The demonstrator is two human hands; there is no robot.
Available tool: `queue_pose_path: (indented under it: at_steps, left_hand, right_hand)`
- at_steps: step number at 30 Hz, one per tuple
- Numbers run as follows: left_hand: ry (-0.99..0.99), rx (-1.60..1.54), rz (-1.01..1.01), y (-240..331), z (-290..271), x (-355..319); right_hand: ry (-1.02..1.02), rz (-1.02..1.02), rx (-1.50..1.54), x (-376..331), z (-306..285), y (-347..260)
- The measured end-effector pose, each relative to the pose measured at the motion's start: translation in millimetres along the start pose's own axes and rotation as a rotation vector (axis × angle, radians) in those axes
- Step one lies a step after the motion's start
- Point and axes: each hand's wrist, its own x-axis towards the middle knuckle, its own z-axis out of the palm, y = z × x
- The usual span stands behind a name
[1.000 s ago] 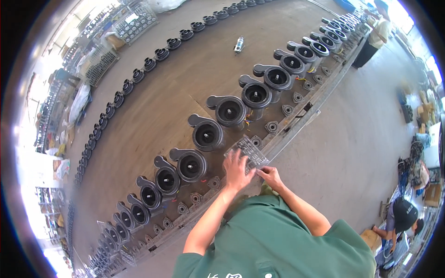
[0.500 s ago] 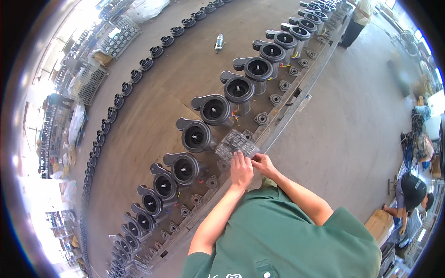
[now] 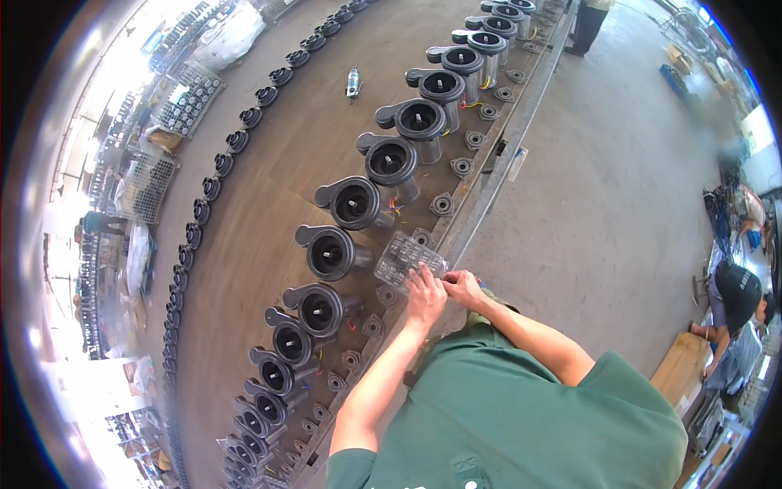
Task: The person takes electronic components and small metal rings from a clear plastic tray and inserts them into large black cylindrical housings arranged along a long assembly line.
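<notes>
A clear, shallow plastic box (image 3: 394,259) full of small parts in rows lies on the line in front of me, beside the black-topped metal housings. My left hand (image 3: 425,298) is over its near side, fingers stretched and somewhat apart, fingertips touching the box or its parts. Close by, at the box's near right corner, my right hand (image 3: 464,288) has its thumb and fingers pinched together; what they hold is too small to make out. The nearest housing (image 3: 332,253) stands just left of the box, a white-tipped shaft in its round black cup.
Housings run in a long diagonal row, with grey flanges (image 3: 441,204) along their right side and a metal rail (image 3: 489,183) beyond. Black round parts (image 3: 202,212) form another row at left. A bottle-like object (image 3: 353,85) stands between. Other people (image 3: 588,26) are at far right and upper right.
The view has shifted, so the rows sit differently in the picture. My left fingers have spread slightly on the box; my right hand remains pinched at its corner.
</notes>
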Motion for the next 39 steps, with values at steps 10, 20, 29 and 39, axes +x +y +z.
queue_pose_path:
  at_steps: [10, 20, 29, 39]
  left_hand:
    - [-0.037, -0.199, 0.025, 6.4, 15.0, -5.8]
    - [-0.042, -0.458, 0.011, 0.7, 12.1, 0.9]
    - [-0.198, -0.775, -0.072, -33.7, -25.8, 20.6]
    - [-0.327, -0.808, -0.056, -59.6, -42.5, 41.3]
  right_hand:
    - [0.078, 0.102, -0.176, 2.4, 7.8, 8.2]
    - [0.096, 0.249, -0.223, 2.2, 3.4, 24.3]
    - [-0.081, -0.459, -0.675, -25.6, -24.8, -9.7]
    - [-0.146, -1.102, -0.942, 1.6, -13.5, -11.1]
